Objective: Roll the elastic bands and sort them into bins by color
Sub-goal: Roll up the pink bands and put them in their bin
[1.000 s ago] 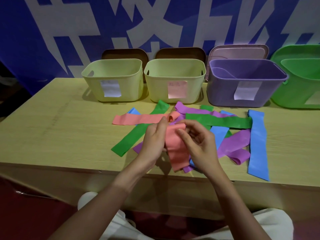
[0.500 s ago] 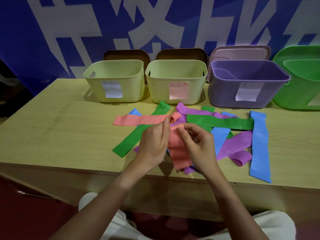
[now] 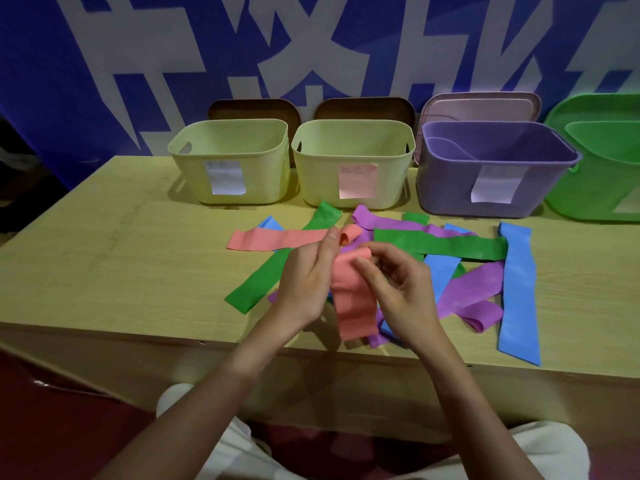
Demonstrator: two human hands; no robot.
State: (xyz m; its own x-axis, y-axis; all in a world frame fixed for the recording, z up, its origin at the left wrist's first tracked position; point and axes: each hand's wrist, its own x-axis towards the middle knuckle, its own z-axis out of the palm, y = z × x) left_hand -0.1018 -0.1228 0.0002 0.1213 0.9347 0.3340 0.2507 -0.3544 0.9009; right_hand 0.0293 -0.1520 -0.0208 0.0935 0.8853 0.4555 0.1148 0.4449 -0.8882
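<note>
Both hands, the left hand [image 3: 304,282] and right hand [image 3: 398,292], are pinching the top edge of the limp, stretchy salmon band [image 3: 353,299], probably easiest rolled from that end.

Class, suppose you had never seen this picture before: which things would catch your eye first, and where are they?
First, the two hands at the centre: the left hand and right hand hold up a salmon band by its top end above the table's near edge. Next, the bright pile of bands just behind them. Lastly, the row of bins along the back.
</note>
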